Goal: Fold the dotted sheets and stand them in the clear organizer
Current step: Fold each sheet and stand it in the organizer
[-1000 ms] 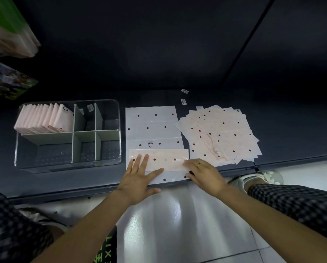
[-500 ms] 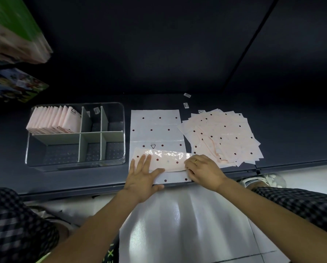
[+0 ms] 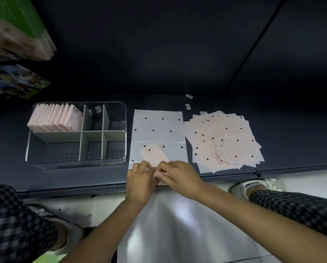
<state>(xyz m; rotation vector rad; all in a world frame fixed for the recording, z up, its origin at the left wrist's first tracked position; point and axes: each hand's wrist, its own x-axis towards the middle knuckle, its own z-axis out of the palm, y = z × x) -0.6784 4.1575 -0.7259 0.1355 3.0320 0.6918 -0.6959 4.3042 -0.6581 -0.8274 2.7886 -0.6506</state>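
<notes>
A pink dotted sheet (image 3: 155, 154), folded into a narrow strip, lies slanted on a white dotted sheet (image 3: 158, 133) at the shelf's front. My left hand (image 3: 141, 175) and my right hand (image 3: 178, 174) meet at the strip's near end, fingers curled and pinching it. A loose heap of pink dotted sheets (image 3: 223, 141) lies to the right. The clear organizer (image 3: 77, 162) stands to the left; several folded sheets (image 3: 54, 118) stand upright in its back left compartment.
The dark shelf (image 3: 291, 139) ends at a front edge just under my hands, with pale floor below. Small labels (image 3: 188, 106) lie behind the sheets. Boxes (image 3: 16, 29) hang at the upper left. My checked trouser legs and a shoe (image 3: 257, 185) flank the floor.
The strip lay flat across the white sheet under both flat hands. Now it is folded shorter and slanted, and both hands have come together pinching its near end.
</notes>
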